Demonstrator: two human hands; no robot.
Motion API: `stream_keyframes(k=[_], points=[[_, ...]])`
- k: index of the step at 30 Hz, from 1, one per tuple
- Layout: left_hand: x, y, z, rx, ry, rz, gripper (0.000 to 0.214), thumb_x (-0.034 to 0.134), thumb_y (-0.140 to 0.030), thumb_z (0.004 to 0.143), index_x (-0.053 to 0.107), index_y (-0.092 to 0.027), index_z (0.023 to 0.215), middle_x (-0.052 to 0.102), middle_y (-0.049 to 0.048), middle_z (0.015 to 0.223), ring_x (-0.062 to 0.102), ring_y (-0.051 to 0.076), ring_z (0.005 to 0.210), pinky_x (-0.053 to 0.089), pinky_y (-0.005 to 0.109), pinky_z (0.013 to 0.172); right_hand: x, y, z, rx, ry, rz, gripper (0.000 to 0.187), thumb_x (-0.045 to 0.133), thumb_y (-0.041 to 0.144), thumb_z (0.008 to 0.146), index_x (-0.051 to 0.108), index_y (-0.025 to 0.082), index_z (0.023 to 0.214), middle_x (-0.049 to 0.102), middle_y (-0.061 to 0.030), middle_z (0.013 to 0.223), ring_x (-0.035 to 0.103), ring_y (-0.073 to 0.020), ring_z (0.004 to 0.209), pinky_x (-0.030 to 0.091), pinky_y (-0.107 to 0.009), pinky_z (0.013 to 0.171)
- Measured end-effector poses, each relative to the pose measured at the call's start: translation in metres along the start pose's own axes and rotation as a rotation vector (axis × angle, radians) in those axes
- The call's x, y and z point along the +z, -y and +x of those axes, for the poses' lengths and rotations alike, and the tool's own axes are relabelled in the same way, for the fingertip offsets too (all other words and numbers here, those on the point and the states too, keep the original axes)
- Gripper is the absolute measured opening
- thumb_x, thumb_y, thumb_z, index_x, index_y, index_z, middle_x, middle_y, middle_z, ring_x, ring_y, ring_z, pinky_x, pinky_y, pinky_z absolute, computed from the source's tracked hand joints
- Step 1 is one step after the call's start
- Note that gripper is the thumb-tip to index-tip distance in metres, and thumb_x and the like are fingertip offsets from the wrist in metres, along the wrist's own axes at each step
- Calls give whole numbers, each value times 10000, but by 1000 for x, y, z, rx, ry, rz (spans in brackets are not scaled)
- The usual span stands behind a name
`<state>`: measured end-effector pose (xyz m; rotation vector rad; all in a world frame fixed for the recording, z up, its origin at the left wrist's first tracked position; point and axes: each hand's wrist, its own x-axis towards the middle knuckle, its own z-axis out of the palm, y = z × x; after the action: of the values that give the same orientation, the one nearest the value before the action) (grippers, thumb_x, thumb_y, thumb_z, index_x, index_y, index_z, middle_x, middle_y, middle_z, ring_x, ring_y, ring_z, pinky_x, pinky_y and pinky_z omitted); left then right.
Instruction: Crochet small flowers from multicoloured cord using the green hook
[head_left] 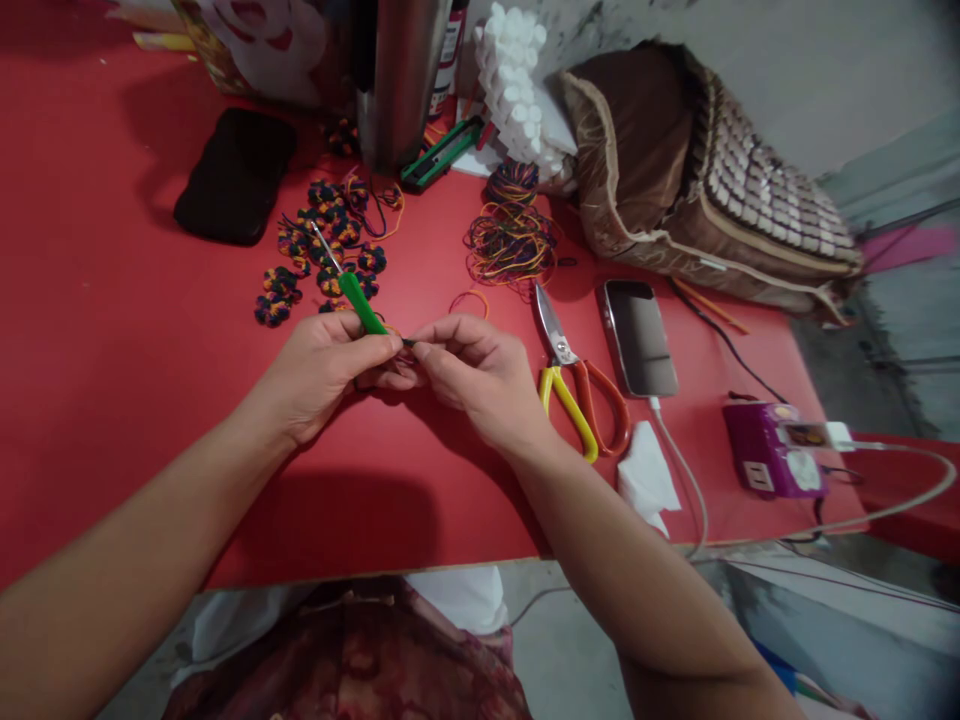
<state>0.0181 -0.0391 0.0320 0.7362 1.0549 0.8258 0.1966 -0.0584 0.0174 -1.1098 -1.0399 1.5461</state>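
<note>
My left hand is closed around a crochet hook with a green handle, its metal tip pointing away to the upper left. Thumb and forefinger of my right hand pinch a bit of dark yarn close to my left thumb. The fingertips of both hands nearly meet, and part of the yarn between them is hidden. Just beyond my left hand lie several small crocheted flowers in dark and orange yarn. A loose tangle of multicoloured yarn rests beyond my right hand.
Scissors with yellow and orange handles lie right of my right hand, beside a charging phone. A purple power adapter sits near the right edge. Farther back are a black case, a steel flask, a green cutter and a brown bag.
</note>
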Motion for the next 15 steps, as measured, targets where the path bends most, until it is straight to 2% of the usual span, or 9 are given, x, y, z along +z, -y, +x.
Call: stream_keyframes(k=[7, 15], points=[[6, -2, -1, 10, -63, -9, 154, 834, -238, 716, 718, -150, 765, 754, 26, 712, 738, 153, 620, 633, 292, 691, 2, 3, 0, 34, -5, -1, 341, 953, 428, 782, 740, 208, 931, 673, 41, 723, 560, -84, 600, 469, -234, 553], [6, -2, -1, 14, -58, -22, 126, 844, -230, 703, 758, -142, 726, 758, 39, 679, 732, 152, 604, 588, 259, 631, 2, 1, 1, 37, -12, -4, 249, 890, 374, 835, 722, 207, 911, 697, 36, 734, 568, -79, 595, 456, -222, 541]])
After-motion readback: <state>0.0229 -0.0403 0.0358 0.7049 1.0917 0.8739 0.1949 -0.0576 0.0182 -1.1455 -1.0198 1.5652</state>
